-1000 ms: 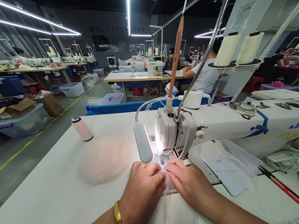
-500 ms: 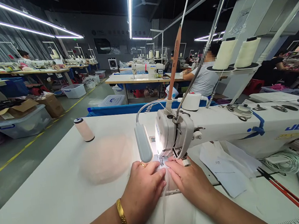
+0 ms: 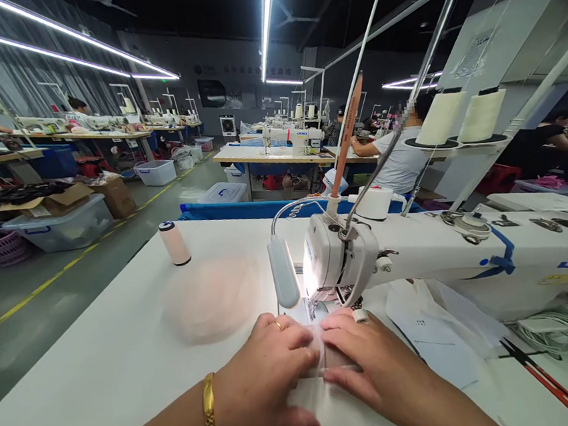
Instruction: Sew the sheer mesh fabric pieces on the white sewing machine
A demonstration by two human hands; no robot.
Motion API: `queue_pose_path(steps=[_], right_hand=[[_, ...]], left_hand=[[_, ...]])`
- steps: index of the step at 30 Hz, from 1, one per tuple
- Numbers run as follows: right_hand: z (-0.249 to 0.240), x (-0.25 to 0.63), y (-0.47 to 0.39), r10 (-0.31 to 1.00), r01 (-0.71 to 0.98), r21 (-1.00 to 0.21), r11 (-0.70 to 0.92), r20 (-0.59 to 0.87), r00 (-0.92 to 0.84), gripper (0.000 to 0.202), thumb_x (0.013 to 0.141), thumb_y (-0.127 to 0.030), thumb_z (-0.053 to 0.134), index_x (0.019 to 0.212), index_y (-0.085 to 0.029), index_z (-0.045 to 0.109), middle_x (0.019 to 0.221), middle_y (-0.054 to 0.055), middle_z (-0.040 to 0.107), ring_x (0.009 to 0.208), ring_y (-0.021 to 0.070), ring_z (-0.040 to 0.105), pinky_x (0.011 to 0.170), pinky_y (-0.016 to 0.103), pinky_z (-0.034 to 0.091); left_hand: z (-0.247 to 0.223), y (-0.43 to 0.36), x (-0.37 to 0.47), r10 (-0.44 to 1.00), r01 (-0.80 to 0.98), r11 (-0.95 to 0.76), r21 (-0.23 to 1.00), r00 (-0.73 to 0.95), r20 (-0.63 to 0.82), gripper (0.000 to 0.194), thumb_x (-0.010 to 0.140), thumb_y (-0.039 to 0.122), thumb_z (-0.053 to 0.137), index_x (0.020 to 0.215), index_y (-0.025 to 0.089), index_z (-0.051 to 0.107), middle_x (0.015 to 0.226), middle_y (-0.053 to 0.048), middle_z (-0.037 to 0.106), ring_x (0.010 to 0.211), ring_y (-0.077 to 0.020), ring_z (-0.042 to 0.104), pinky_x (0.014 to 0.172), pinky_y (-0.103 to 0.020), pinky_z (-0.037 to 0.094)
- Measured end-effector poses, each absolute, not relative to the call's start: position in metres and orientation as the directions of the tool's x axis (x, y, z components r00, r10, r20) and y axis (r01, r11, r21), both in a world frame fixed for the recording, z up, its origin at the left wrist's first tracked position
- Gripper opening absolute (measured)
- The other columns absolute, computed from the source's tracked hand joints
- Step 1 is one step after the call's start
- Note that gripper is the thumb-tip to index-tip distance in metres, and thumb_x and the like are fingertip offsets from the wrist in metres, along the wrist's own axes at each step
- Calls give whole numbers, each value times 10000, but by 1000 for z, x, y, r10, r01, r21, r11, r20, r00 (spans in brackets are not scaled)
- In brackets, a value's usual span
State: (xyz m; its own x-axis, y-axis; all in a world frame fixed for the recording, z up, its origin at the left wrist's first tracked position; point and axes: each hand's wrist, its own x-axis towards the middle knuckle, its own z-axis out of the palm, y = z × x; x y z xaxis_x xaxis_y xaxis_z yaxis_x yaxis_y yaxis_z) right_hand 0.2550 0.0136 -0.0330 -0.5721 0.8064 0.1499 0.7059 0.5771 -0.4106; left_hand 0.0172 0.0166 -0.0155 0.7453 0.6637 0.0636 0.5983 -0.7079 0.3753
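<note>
My left hand [image 3: 264, 375], with a gold bangle and ring, lies in front of the sewing machine head [image 3: 335, 251]. Its fingertips rest on a sheer pale fabric [image 3: 341, 412], and its thumb is spread away from them. Across a narrow gap, my right hand [image 3: 376, 358] has its fingers stretched over the same fabric, thumb apart. The fabric runs between both hands toward the presser foot [image 3: 314, 312]; I cannot tell whether it lies under the foot. A lit lamp [image 3: 284, 273] hangs at the needle's left.
A sheer pale pink piece [image 3: 212, 300] and a thread spool [image 3: 174, 243] are on the table at left. Right of the machine head lie white paper pieces [image 3: 437, 339], red-handled tweezers [image 3: 545, 375] and coiled cord [image 3: 559, 327]. A co-worker [image 3: 399, 152] sits beyond.
Both hands have moved back toward me from the presser foot, and their fingers have spread. More of the needle area shows. The whole view has shifted slightly.
</note>
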Motion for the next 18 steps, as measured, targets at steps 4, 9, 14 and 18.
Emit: queue_pose_path(steps=[4, 9, 14, 18], right_hand=[[-22, 257, 5, 741, 626, -491, 606, 64, -668, 485, 730, -303, 976, 1103, -262, 668, 1235, 27, 664, 1137, 286, 602, 978, 402, 528], [-32, 254, 9, 739, 611, -456, 647, 177, -650, 220, 988, -47, 525, 874, -227, 582, 933, 21, 663, 864, 218, 605, 777, 341, 503], [-37, 254, 16, 794, 611, -517, 600, 287, -537, 238, 1044, -152, 414, 905, -239, 585, 816, 8, 653, 744, 209, 593, 677, 321, 463], [-36, 249, 17, 828, 608, -561, 561, 376, -417, 259, 1067, -200, 397, 890, -246, 581, 750, -21, 673, 667, 176, 619, 616, 268, 475]], left_hand=[[-23, 14, 13, 608, 526, -769, 364, 778, 159, 300, 777, 166, 752, 1037, 247, 629, 1143, -6, 683, 1024, -234, 623, 925, -385, 433], [-49, 25, 25, 698, 553, -704, 446, 654, 292, 158, 852, 62, 500, 836, 215, 536, 877, -10, 656, 777, -180, 583, 719, -305, 452], [-51, 38, 37, 798, 570, -585, 577, 533, 282, 134, 808, 119, 484, 889, 224, 509, 863, -14, 631, 750, -187, 565, 677, -297, 468], [-47, 46, 41, 810, 565, -568, 598, 514, 283, 167, 695, 100, 511, 816, 213, 532, 836, -17, 617, 742, -190, 560, 661, -292, 452]])
